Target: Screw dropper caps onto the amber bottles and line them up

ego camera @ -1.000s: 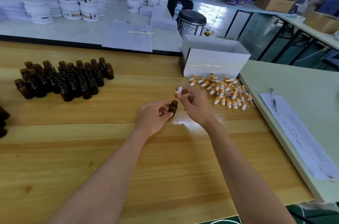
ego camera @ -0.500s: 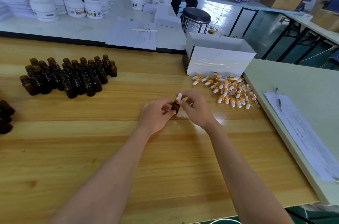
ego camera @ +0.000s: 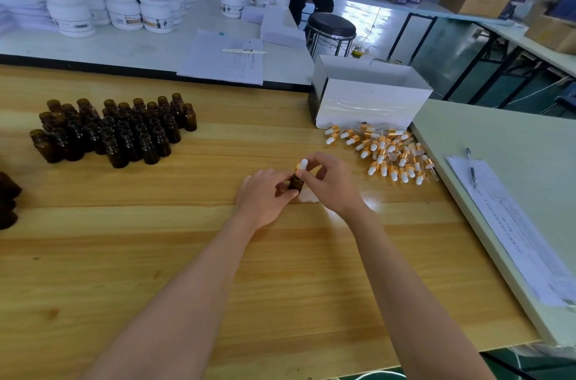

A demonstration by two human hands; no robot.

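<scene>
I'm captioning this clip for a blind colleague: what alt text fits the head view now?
At a wooden table, a person's left hand holds an amber bottle while the right hand pinches a dropper cap onto its neck. Uncapped bottles stand left; loose caps lie right beside a white box.

1. You work at a wooden table point(ego camera: 124, 255) whose planks run left to right.
2. On its far left, uncapped amber bottles point(ego camera: 124, 130) stand upright, packed together in a cluster.
3. At the left edge, a few more dark bottles point(ego camera: 7, 199) are cut off by the frame.
4. On the far right sits an open white box point(ego camera: 371, 105).
5. Just on its near side, dropper caps point(ego camera: 389, 155) lie in a loose pile by the table's right edge.
</scene>
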